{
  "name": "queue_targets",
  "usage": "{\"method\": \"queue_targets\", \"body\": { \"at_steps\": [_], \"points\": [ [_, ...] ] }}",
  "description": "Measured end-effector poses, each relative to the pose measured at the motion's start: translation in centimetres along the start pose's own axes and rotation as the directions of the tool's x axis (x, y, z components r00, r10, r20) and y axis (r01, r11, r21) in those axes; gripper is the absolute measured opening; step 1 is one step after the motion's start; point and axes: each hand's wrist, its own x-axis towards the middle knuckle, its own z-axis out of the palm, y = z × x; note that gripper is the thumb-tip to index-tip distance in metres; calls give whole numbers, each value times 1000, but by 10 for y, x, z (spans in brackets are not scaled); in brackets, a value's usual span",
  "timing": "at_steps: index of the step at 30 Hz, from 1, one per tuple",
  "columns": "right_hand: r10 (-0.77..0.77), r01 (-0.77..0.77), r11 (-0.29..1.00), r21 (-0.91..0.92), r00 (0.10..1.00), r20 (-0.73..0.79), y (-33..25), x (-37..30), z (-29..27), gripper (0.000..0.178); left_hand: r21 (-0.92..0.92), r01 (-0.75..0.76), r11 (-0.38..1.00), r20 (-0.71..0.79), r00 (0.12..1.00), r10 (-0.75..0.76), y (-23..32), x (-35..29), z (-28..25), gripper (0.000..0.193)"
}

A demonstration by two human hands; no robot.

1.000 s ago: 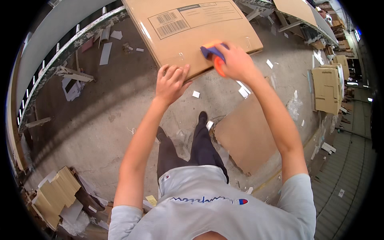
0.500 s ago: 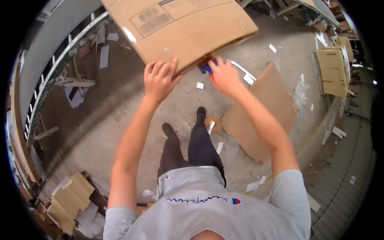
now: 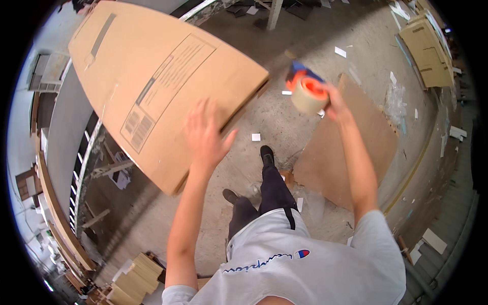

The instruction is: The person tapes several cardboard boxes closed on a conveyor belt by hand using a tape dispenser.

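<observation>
A large, flat brown cardboard box [image 3: 203, 66] with a printed label panel slants across the upper left. My left hand [image 3: 206, 134] lies on or just over its near part, fingers stretched out and holding nothing; whether the palm touches cannot be made out. My right hand [image 3: 335, 104] grips a tape dispenser [image 3: 310, 91], orange and blue with a roll of tan tape. It is held in the air to the right of the box, apart from it and slightly blurred.
On the floor at the right lies a brown cardboard sheet [image 3: 351, 152], partly behind my right forearm. Folded cardboard [image 3: 427, 51] stands farther right, near crumpled clear plastic [image 3: 395, 101]. White scraps are scattered about. More cardboard [image 3: 137, 279] is stacked at lower left.
My right hand has drawn the tape dispenser away from the box edge, up and right. My left hand has let go of the edge and flattened. The box now appears farther left and turned.
</observation>
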Motion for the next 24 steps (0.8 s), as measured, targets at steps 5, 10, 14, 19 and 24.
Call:
{"method": "queue_targets", "body": {
  "at_steps": [5,10,14,19,24],
  "points": [
    [256,-178,879,-441,959,122,-54,105,40,33,98,-37,995,252,968,11,22,75,58,111],
    [196,-26,797,-604,956,218,-48,95,53,32,137,-58,989,279,960,18,19,71,66,111],
    [-1,44,813,-580,997,73,-29,31,75,33,101,-42,994,267,964,14,8,73,60,111],
    [148,-138,861,-490,989,-18,-37,40,51,27,55,-139,989,253,960,121,5,70,58,105],
    [135,-225,849,-478,967,-215,-52,39,72,21,98,-107,989,293,953,74,-3,65,55,103]
  ]
}}
